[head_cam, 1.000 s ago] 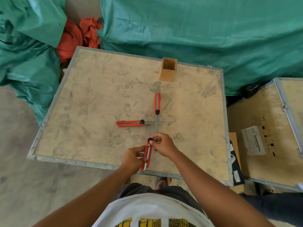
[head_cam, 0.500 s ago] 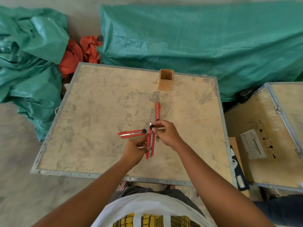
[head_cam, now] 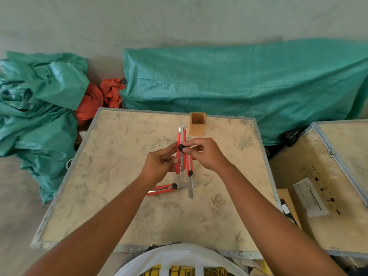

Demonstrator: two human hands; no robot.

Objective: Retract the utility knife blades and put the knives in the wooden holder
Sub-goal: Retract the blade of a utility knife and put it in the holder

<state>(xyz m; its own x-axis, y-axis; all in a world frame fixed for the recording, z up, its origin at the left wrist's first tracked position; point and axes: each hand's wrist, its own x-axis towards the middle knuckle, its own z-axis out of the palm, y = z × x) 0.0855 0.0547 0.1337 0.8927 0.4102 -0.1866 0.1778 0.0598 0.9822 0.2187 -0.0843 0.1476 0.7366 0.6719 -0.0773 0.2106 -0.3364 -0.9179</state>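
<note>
I hold a red utility knife [head_cam: 181, 139] upright above the crate top, its short blade tip pointing away from me. My left hand [head_cam: 159, 165] grips the red handle near its lower end. My right hand [head_cam: 205, 153] pinches the knife's black slider knob between thumb and forefinger. Two more red knives lie on the crate below my hands: one [head_cam: 190, 177] lengthwise with its long blade extended toward me, one [head_cam: 165, 189] crosswise with its blade out to the right. The square wooden holder [head_cam: 197, 124] stands at the crate's far edge, just right of the held knife's tip.
The work surface is a plywood crate lid with a metal rim [head_cam: 65, 180]. A second crate [head_cam: 318, 186] with a white label sits to the right. Green tarpaulin bundles [head_cam: 239, 84] and orange cloth [head_cam: 95, 98] lie behind and to the left.
Both hands have lifted the held knife up and away from me, toward the holder. Its visible blade is shorter than before. The camera view has tilted up.
</note>
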